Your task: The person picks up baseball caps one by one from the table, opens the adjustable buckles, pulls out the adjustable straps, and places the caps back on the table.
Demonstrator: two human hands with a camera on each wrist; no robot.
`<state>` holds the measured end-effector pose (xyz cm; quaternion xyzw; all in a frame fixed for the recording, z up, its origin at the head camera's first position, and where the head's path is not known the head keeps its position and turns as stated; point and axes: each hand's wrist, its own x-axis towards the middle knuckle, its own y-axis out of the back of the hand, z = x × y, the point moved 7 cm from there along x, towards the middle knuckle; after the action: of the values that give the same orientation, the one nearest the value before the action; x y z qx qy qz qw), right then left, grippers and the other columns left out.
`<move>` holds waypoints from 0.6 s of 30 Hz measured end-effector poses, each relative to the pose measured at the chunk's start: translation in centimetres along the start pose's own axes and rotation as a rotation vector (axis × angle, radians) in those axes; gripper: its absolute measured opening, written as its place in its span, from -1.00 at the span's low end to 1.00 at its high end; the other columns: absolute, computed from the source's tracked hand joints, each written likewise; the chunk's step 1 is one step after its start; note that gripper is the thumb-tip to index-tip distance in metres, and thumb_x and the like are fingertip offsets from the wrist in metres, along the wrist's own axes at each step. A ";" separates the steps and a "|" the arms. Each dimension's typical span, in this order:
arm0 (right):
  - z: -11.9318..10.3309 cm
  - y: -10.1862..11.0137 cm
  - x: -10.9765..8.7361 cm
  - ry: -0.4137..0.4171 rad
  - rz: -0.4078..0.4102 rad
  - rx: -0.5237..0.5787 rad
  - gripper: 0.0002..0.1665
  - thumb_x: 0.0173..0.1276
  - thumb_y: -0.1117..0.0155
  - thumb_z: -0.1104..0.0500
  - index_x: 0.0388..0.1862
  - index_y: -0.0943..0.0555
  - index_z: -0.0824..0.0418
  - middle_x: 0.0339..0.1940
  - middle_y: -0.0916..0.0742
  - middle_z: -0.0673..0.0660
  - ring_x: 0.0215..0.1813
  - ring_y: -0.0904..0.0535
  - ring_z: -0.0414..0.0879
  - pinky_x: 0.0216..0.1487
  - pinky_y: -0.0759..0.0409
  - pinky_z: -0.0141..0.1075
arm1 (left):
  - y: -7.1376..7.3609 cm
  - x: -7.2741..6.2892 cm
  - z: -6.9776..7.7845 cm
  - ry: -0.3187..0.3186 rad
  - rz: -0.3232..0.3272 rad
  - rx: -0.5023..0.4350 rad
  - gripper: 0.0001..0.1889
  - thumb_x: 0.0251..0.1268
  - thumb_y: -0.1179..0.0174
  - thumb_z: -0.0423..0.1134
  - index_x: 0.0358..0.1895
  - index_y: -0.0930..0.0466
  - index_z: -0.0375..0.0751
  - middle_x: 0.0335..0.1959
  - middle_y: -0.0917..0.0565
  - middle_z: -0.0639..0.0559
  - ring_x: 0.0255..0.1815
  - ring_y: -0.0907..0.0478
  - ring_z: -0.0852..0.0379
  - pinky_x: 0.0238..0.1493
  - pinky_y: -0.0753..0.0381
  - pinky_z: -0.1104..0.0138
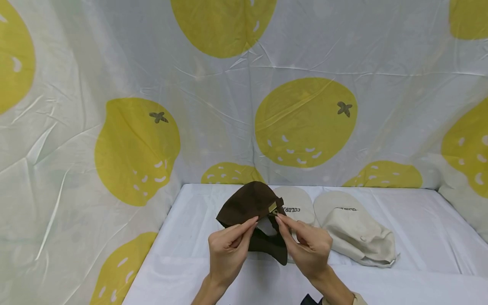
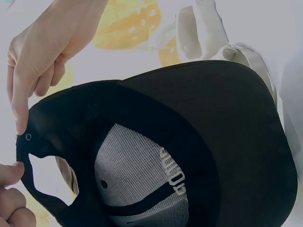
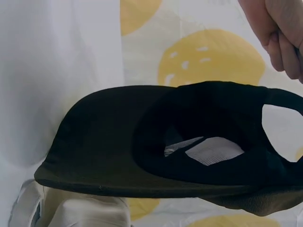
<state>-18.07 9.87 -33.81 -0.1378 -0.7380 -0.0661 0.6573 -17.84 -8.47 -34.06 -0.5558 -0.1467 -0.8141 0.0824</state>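
A dark brown baseball cap (image 1: 245,203) is held up over the white-covered table, its brim (image 1: 267,248) hanging low and its back opening towards me. My left hand (image 1: 228,250) pinches the edge of the back strap between thumb and fingertip. Opposite it, my right hand (image 1: 309,245) pinches the strap beside a small gold-coloured piece (image 1: 272,207). The left wrist view looks into the cap (image 2: 246,123), where pale mesh lining (image 2: 132,165) and the back of stitched letters show. In the right wrist view the cap's underside (image 3: 109,142) is seen, with the strap end cut off.
Two beige caps lie on the table (image 1: 183,237): one (image 1: 299,201) partly hidden behind the brown cap, the other (image 1: 354,228) to the right with its crown slumped. A lemon-print sheet (image 1: 213,118) hangs behind and at the sides. Something black (image 1: 310,300) shows at the bottom edge.
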 end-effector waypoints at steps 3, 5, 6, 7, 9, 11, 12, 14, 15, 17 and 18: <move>0.1 0.1 0.1 -0.015 0.019 -0.021 -0.73 0.39 -0.44 0.27 -0.40 -0.79 0.50 -0.79 -0.63 0.12 -0.69 -0.02 -0.38 -0.63 0.07 -0.64 | 0.0 0.0 0.1 -0.002 -0.002 0.001 -0.64 -0.12 -0.42 -0.76 -0.18 -0.81 -0.45 -0.81 -0.27 0.15 -0.69 0.00 0.39 -0.69 0.03 0.58; 0.1 0.2 0.1 -0.020 0.031 -0.019 -0.74 0.38 -0.45 0.27 -0.40 -0.78 0.50 -0.79 -0.63 0.13 -0.69 -0.01 -0.38 -0.64 0.08 -0.63 | 0.0 0.0 0.1 -0.006 -0.004 0.005 -0.63 -0.13 -0.42 -0.77 -0.18 -0.81 -0.45 -0.81 -0.25 0.15 -0.68 0.00 0.40 -0.69 0.03 0.58; 0.2 0.2 0.2 -0.024 0.036 -0.014 -0.74 0.38 -0.45 0.28 -0.40 -0.78 0.51 -0.78 -0.64 0.15 -0.68 0.00 -0.38 -0.64 0.08 -0.63 | 0.0 0.0 0.1 -0.010 -0.003 0.006 -0.63 -0.14 -0.42 -0.77 -0.18 -0.81 -0.45 -0.81 -0.24 0.15 -0.68 0.00 0.39 -0.69 0.03 0.57; 0.2 0.3 0.2 -0.030 0.042 -0.012 -0.75 0.37 -0.46 0.29 -0.40 -0.78 0.52 -0.77 -0.66 0.17 -0.68 0.00 -0.38 -0.64 0.09 -0.63 | 0.0 0.0 0.1 -0.011 -0.003 0.007 -0.63 -0.14 -0.42 -0.77 -0.18 -0.81 -0.45 -0.81 -0.23 0.15 -0.67 0.01 0.39 -0.68 0.03 0.57; 0.4 0.4 0.3 -0.047 0.061 -0.012 -0.75 0.34 -0.48 0.30 -0.41 -0.78 0.52 -0.77 -0.65 0.17 -0.68 0.00 -0.37 -0.64 0.08 -0.63 | 0.0 0.0 0.1 -0.011 -0.001 0.001 -0.64 -0.13 -0.42 -0.77 -0.18 -0.81 -0.46 -0.80 -0.20 0.15 -0.67 0.01 0.39 -0.68 0.03 0.57; 0.6 0.6 0.3 -0.071 0.077 -0.013 -0.76 0.31 -0.50 0.30 -0.42 -0.78 0.53 -0.77 -0.66 0.19 -0.68 0.00 -0.36 -0.63 0.08 -0.62 | 0.1 0.0 0.1 -0.012 -0.003 -0.005 -0.65 -0.12 -0.42 -0.76 -0.19 -0.81 -0.46 -0.80 -0.18 0.14 -0.67 0.02 0.39 -0.68 0.04 0.57; 0.7 0.7 0.3 -0.084 0.081 -0.018 -0.76 0.30 -0.51 0.30 -0.43 -0.78 0.53 -0.80 -0.61 0.14 -0.68 0.00 -0.36 -0.63 0.07 -0.62 | 0.1 0.0 0.1 -0.012 -0.005 -0.009 -0.66 -0.11 -0.42 -0.76 -0.19 -0.80 -0.47 -0.80 -0.18 0.14 -0.66 0.02 0.39 -0.68 0.04 0.57; 0.9 0.8 0.3 -0.108 0.085 -0.030 -0.77 0.27 -0.53 0.31 -0.44 -0.78 0.52 -0.85 -0.49 0.04 -0.68 -0.01 -0.35 -0.63 0.06 -0.60 | 0.1 0.1 0.0 -0.006 -0.012 -0.010 -0.67 -0.10 -0.42 -0.76 -0.19 -0.80 -0.47 -0.80 -0.19 0.14 -0.66 0.02 0.39 -0.68 0.03 0.58; 1.0 0.9 0.3 -0.121 0.085 -0.031 -0.79 0.25 -0.53 0.34 -0.44 -0.77 0.53 -0.86 -0.41 -0.01 -0.67 0.00 -0.35 -0.63 0.06 -0.60 | 0.1 0.2 0.0 -0.002 -0.018 -0.010 -0.67 -0.09 -0.42 -0.75 -0.19 -0.80 -0.47 -0.80 -0.18 0.14 -0.66 0.02 0.39 -0.67 0.03 0.58; 1.2 1.1 0.3 -0.147 0.085 -0.033 -0.87 0.18 -0.54 0.42 -0.44 -0.77 0.54 -0.85 -0.29 -0.07 -0.66 0.00 -0.34 -0.63 0.07 -0.59 | 0.3 0.3 0.0 0.003 -0.024 -0.011 -0.68 -0.09 -0.41 -0.76 -0.19 -0.80 -0.48 -0.80 -0.17 0.13 -0.65 0.03 0.39 -0.66 0.03 0.58; 1.4 1.2 0.3 -0.161 0.087 -0.036 -0.91 0.13 -0.53 0.47 -0.44 -0.77 0.54 -0.83 -0.25 -0.08 -0.66 0.01 -0.34 -0.63 0.07 -0.59 | 0.4 0.3 -0.1 0.009 -0.025 -0.008 -0.68 -0.08 -0.41 -0.76 -0.19 -0.80 -0.47 -0.80 -0.16 0.13 -0.64 0.03 0.39 -0.66 0.03 0.58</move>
<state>-19.07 11.39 -33.81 -0.1866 -0.7805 -0.0394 0.5953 -17.90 -8.82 -33.71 -0.5507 -0.1500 -0.8181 0.0705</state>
